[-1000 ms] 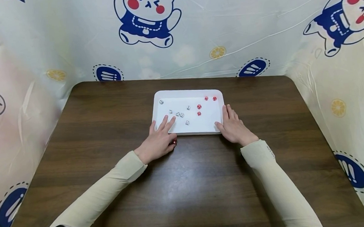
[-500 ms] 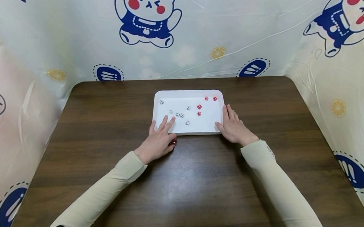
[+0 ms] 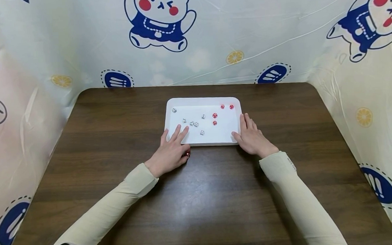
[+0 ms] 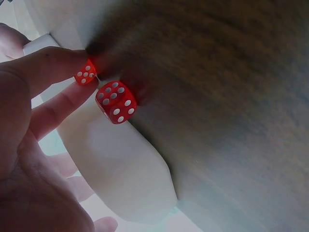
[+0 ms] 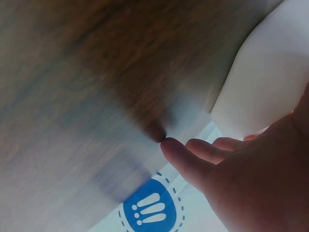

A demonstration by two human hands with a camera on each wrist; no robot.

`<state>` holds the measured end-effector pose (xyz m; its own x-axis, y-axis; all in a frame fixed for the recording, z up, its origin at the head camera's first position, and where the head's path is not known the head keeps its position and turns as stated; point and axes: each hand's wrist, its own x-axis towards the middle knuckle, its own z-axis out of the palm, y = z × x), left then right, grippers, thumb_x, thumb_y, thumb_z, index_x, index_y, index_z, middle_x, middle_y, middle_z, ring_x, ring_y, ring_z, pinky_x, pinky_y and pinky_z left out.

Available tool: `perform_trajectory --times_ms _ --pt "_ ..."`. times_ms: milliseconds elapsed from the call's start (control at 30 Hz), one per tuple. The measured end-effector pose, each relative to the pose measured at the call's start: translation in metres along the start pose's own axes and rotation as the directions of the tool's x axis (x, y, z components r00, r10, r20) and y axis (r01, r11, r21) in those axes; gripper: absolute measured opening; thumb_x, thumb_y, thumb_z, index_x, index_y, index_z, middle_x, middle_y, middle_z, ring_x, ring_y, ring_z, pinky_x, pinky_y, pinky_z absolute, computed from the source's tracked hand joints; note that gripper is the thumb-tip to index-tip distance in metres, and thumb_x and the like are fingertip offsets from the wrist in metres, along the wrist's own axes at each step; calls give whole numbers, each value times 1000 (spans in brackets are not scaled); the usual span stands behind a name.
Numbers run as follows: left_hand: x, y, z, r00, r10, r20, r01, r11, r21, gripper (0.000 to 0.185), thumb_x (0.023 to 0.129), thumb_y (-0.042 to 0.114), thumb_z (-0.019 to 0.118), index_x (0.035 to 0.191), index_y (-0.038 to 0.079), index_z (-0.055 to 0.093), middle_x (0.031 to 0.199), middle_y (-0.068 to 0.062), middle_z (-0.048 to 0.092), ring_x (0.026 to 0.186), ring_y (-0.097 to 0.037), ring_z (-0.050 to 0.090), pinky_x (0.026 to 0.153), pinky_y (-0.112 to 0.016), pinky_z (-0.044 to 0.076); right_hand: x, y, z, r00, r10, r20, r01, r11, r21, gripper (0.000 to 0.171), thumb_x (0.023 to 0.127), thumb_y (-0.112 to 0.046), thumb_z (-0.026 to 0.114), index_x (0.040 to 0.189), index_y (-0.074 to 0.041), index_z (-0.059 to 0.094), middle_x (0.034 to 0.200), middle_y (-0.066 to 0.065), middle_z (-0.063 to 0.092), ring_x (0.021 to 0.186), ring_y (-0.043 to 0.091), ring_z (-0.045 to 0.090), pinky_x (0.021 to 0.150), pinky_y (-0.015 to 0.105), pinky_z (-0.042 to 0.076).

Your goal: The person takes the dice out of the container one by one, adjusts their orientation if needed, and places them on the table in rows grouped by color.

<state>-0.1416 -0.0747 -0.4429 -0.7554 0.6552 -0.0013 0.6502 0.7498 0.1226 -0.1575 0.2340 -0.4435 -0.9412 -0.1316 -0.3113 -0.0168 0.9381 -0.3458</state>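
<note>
A white tray (image 3: 223, 137) on the table carries several white dice (image 3: 202, 132) and several red dice (image 3: 215, 115). My left hand (image 3: 169, 155) is at its front left corner, some fingers spread over the rim. In the left wrist view, thumb and a finger pinch a small red die (image 4: 86, 72) low beside the tray wall. A second red die (image 4: 117, 102) sits just in front of those fingertips; whether it touches them is unclear. My right hand (image 3: 252, 138) lies along the tray's right side with straight fingers, its thumb over the front right corner.
The brown wooden table (image 3: 200, 203) extends around the tray on all sides. Behind and beside it hangs a pale curtain (image 3: 208, 33) printed with cartoon figures, which reaches the table's edges.
</note>
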Motion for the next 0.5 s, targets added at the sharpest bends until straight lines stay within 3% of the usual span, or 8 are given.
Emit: perform_trajectory --times_ms 500 --pt "-1 0 0 1000 2 -10 -2 1000 1 9 89 26 68 83 20 63 157 -17 31 146 -42 21 107 -72 17 1 1 0 1000 2 2 -2 1000 -3 82 101 -47 34 153 -6 -14 162 17 -13 149 41 0 114 63 16"
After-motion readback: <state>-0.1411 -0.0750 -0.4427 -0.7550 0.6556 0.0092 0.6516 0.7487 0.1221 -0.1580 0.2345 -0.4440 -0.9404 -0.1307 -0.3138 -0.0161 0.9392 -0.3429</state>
